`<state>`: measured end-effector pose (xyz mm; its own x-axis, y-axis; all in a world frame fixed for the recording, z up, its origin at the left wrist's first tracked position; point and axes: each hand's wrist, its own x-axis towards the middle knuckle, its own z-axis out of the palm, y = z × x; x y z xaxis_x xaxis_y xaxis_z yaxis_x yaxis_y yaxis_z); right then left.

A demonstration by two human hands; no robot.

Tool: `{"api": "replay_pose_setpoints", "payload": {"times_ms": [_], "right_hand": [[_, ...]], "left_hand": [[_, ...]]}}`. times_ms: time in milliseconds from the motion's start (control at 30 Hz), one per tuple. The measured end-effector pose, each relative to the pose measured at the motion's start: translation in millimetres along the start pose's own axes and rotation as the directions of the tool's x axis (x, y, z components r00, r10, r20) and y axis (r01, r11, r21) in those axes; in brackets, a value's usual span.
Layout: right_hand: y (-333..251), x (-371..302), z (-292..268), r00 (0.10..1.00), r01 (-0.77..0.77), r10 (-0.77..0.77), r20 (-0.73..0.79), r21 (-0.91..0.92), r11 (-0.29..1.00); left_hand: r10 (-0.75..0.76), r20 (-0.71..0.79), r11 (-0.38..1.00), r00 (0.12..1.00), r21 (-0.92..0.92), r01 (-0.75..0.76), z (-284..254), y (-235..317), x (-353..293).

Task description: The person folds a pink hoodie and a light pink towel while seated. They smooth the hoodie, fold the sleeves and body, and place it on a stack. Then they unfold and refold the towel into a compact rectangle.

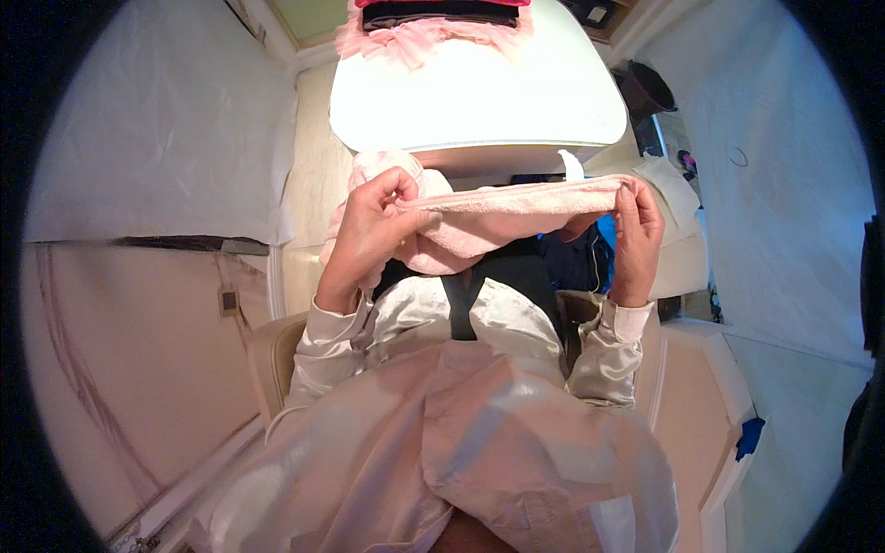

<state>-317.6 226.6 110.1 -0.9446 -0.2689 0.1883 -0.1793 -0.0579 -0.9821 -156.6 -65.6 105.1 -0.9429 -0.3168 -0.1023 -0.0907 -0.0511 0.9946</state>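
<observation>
A pale pink terry towel point(502, 214) is stretched sideways above my lap, one long edge pulled nearly straight. My left hand point(373, 226) pinches that edge between thumb and fingers. At the opposite end, my right hand point(636, 235) grips the corner of the towel. The rest of the cloth hangs in bunched folds below and beyond my left hand. A small white tag sticks up from the upper edge, nearer my right hand.
Ahead stands a white table point(479, 101) with rounded corners. At its far side lies a stack of folded clothes point(438, 14), black and pink with sheer ruffles. Dark blue clothing point(576, 263) lies low to the right, and a dark bin point(648, 88) stands beyond it. Walls flank both sides.
</observation>
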Motion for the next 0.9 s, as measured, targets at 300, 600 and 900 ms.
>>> {"api": "replay_pose_setpoints", "payload": {"times_ms": [300,600,900], "right_hand": [[17.4,-1.5,2.4,0.991,0.127,-0.131,-0.022,-0.123,0.984],[14.8,-2.6,18.5,0.992,0.091,-0.086,-0.098,0.052,0.994],[36.5,-2.9,0.3,0.984,0.144,-0.156,-0.082,-0.129,0.981]], "left_hand": [[-0.017,-0.01,1.0,1.0,-0.004,0.017,0.6,0.0,-1.5],[-0.02,0.027,0.993,0.999,0.12,0.016,5.2,-0.8,-3.9],[-0.043,0.038,0.997,0.998,0.058,0.041,5.9,3.6,-3.5]]}}
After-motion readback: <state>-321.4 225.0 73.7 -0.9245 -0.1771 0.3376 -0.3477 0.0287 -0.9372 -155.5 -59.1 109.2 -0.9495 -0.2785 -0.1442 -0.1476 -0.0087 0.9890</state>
